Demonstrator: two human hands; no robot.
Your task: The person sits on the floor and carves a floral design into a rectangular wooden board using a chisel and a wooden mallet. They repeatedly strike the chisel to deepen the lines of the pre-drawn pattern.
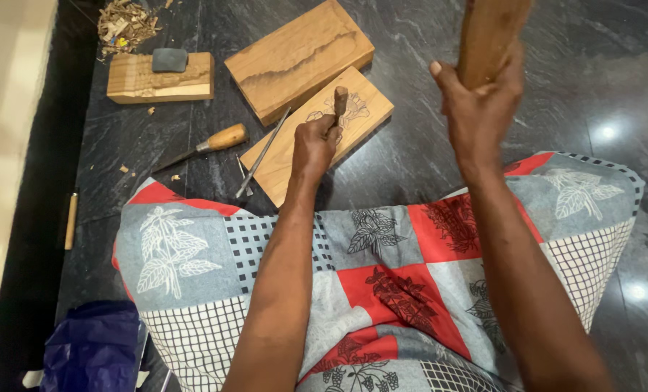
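Woodcarving on a dark stone floor (484, 167), over a patterned cloth (382, 283).
Relative to the carved plank (317, 138) lying on the floor: the right hand (480, 109) is gripping a wooden mallet block (487, 36) raised to its right; a bigger plank (298, 58) is lying just behind it; the left hand (313, 145) is closing around a chisel (340, 101) standing on its flower drawing; a wooden-handled tool (208, 145) is lying left.
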